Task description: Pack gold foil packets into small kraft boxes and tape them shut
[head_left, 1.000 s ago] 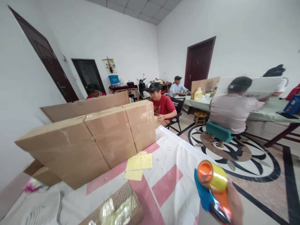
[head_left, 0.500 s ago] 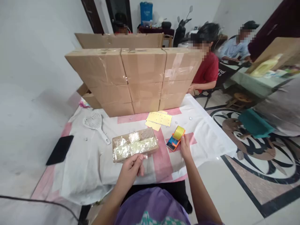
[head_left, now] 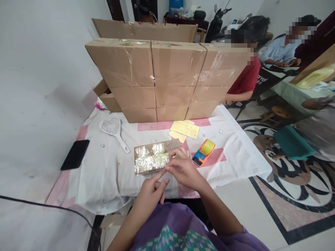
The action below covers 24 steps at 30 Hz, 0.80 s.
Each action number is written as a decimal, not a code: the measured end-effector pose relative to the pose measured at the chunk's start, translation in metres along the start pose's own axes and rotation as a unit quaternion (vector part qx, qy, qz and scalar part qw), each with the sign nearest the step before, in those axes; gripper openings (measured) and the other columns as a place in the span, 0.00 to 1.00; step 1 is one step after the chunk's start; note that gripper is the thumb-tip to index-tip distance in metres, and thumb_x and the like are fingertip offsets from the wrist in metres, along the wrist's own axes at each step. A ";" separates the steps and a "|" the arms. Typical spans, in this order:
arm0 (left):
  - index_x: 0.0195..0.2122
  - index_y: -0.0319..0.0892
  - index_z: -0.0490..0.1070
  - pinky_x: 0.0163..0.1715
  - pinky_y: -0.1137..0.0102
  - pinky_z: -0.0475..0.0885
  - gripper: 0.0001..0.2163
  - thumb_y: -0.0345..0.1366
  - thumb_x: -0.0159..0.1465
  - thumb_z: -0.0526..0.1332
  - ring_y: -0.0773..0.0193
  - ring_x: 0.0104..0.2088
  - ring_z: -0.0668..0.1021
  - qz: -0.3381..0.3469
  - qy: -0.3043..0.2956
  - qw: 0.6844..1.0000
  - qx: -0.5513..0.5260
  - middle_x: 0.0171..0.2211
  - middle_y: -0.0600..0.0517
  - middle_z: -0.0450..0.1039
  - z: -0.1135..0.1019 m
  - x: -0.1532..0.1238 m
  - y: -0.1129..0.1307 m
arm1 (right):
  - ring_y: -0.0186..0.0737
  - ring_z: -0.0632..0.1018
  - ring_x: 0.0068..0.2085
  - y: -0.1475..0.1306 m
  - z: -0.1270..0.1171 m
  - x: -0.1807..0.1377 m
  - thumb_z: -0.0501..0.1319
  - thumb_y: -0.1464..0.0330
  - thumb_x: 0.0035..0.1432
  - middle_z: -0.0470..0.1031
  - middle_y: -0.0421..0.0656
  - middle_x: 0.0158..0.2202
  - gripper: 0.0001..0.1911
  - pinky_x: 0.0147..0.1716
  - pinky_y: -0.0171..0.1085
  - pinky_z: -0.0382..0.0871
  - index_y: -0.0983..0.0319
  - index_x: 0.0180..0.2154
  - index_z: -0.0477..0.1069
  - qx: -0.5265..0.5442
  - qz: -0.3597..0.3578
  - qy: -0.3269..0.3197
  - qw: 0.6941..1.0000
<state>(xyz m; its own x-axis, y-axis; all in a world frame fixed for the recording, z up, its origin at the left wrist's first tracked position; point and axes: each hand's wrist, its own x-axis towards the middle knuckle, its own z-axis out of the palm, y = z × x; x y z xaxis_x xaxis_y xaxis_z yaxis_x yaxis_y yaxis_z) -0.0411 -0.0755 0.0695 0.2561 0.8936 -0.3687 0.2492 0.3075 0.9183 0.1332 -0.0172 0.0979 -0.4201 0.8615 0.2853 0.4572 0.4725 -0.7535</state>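
- One box (head_left: pixel 146 164) lies on the tabletop (head_left: pixel 235 153), just beyond your hands.
- Your left hand (head_left: pixel 151 190) stretches its forefinger toward your right, thumb apart from it.
- Your right hand (head_left: pixel 185 172) partly covers the box, fingers bunched near that fingertip; whether they grip anything, you cannot tell.
- Dispenser (head_left: pixel 204 152) to its right, sheets (head_left: pixel 186 129) beyond.
- Scoop (head_left: pixel 111 126) and phone (head_left: pixel 75 155) to its left.
- Cartons (head_left: pixel 178 66) stacked behind.

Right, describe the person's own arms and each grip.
The left grip and right grip are ungloved hands; no watch shows at either wrist. Both forearms are uncovered. A purple sleeve shows on the right arm, matching the purple top with teal-and-white checks.
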 end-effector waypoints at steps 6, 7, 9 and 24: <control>0.67 0.34 0.62 0.24 0.72 0.62 0.34 0.53 0.67 0.57 0.66 0.17 0.66 0.006 0.074 0.997 0.022 0.14 0.61 0.63 -0.022 -0.012 -0.011 | 0.44 0.70 0.48 0.007 -0.015 0.020 0.58 0.65 0.68 0.71 0.42 0.41 0.11 0.54 0.48 0.60 0.58 0.32 0.71 0.022 0.021 0.032 0.999; 0.68 0.36 0.60 0.25 0.72 0.63 0.33 0.51 0.67 0.57 0.66 0.19 0.67 0.029 0.086 0.995 0.034 0.15 0.61 0.64 -0.024 -0.011 -0.011 | 0.44 0.70 0.48 0.008 -0.016 0.025 0.59 0.65 0.68 0.71 0.42 0.41 0.11 0.54 0.49 0.60 0.59 0.31 0.70 0.019 0.023 0.011 1.000; 0.71 0.41 0.55 0.27 0.73 0.64 0.32 0.49 0.69 0.56 0.66 0.21 0.68 0.074 0.092 0.990 0.073 0.18 0.61 0.66 -0.026 -0.007 -0.008 | 0.44 0.70 0.48 0.012 -0.014 0.038 0.59 0.65 0.68 0.72 0.42 0.41 0.11 0.56 0.49 0.59 0.59 0.31 0.70 0.006 0.036 -0.042 0.998; 0.73 0.46 0.51 0.31 0.68 0.66 0.30 0.42 0.71 0.54 0.54 0.28 0.82 0.025 0.082 0.908 0.410 0.26 0.51 0.80 0.005 0.026 -0.027 | 0.68 0.60 0.65 0.057 0.023 0.063 0.69 0.59 0.56 0.54 0.60 0.68 0.34 0.60 0.63 0.56 0.62 0.59 0.63 -0.252 0.167 0.084 0.949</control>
<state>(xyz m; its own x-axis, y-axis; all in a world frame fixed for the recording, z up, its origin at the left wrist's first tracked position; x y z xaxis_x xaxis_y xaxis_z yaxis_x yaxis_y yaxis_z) -0.0365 -0.0619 0.0345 0.1602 0.9574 -0.2402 0.8699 -0.0219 0.4928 0.1143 0.0594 0.0593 -0.0744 0.9765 0.2021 0.8782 0.1602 -0.4507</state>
